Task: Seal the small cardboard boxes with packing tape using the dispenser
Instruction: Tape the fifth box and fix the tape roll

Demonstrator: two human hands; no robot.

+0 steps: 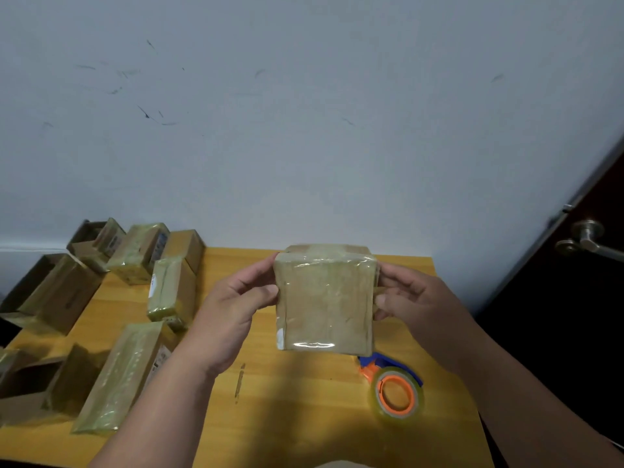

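Box: the small cardboard box (325,300) is lifted above the yellow counter (304,417), held between your two hands with a tape-covered face turned toward you.
Left hand: your left hand (233,312) grips the box's left edge, thumb on the near face, fingers curled behind it.
Right hand: your right hand (410,298) pinches the right edge the same way.
Dispenser: the blue and orange tape dispenser (395,386) lies on the counter just below the box, near your right forearm, untouched.
Other boxes: a cluster of taped and open boxes (135,298) sits on the left side of the counter.
Stage: you appear to be checking or smoothing the tape.
Risk, slip: glossy tape is slick; a light pinch at the edges could let the box twist or drop onto the dispenser.
Risk, wrinkles: the film already looks rippled near the top edge; pressing unevenly could trap more creases.
Risk, reach: lowering the box blind could knock the dispenser toward the counter's right edge.
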